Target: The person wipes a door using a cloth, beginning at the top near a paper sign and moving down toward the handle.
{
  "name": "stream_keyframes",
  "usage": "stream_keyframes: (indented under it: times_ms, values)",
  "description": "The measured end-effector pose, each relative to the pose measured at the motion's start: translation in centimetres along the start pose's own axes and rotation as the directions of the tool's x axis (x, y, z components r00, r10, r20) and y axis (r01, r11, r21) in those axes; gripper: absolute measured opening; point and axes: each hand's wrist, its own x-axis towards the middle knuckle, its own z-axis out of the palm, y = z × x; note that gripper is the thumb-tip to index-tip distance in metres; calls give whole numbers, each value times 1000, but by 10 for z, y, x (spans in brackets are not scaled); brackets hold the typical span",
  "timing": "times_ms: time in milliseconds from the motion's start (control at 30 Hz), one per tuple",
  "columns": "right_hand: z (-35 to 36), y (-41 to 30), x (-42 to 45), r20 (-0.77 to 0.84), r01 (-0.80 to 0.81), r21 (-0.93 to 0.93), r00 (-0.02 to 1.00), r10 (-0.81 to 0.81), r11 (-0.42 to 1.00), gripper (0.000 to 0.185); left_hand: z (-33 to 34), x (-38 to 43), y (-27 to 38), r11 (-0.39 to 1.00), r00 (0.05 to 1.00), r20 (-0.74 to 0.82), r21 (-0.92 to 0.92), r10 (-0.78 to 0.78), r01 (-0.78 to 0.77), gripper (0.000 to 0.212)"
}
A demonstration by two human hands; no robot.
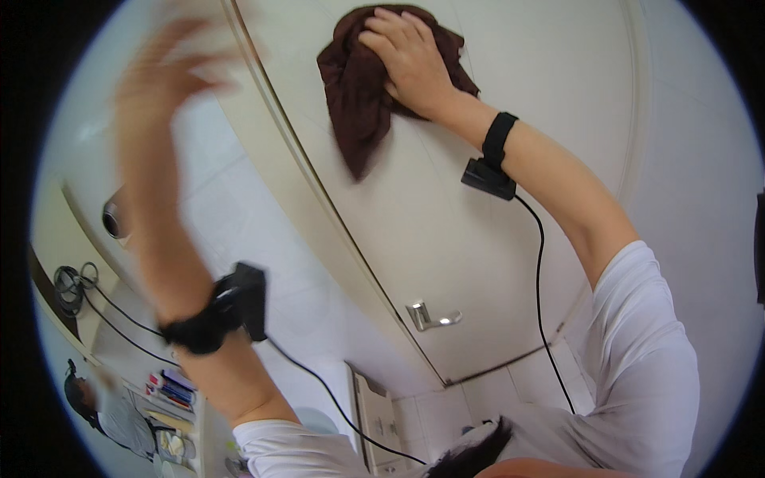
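My right hand (pixel 412 63) presses a dark brown cloth (pixel 357 113) flat against the upper part of a cream-coloured door (pixel 508 251). One corner of the cloth hangs down below the palm. To the left, my left hand (pixel 173 66) is raised beside the door frame, blurred, with its fingers spread and nothing seen in it. Each forearm wears a black strap with a small black box and a cable. The door's silver lever handle (pixel 433 316) is low on the door, well below the cloth.
The door frame (pixel 311 197) runs along the door's left edge. Coiled black cable (pixel 70 287) hangs at the far left. Lower left, a person (pixel 119 418) appears near a shelf with bottles and containers (pixel 173 391). A white cabinet (pixel 376 412) stands beside the tiled floor (pixel 478 394).
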Motion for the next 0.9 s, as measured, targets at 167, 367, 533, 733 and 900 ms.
stream_keyframes:
  times_ms: [167, 367, 533, 733, 900]
  values:
    - [12, -11, 2, -79, 25, 94, 997, -18, 995, 40, -60, -117, 38, 970, 967, -64, 22, 245, -244, 42]
    - [5, 1, 5, -38, 28, 88, 999, -25, 996, 46, -7, -250, 26, 977, 944, 259, -2, -206, 214, 42]
    - [16, -17, 7, -95, 15, 128, 995, -3, 992, 50, 47, -343, 26, 730, 641, 407, 104, -651, 675, 42]
    - [-5, 4, 5, -82, 130, 309, 991, -110, 942, 37, 78, -272, 15, 867, 819, 313, 32, -481, 497, 42]
    - [-13, 32, -11, -99, 94, 339, 993, -64, 936, 42, 92, -154, 40, 999, 995, 88, 16, -45, 43, 42]
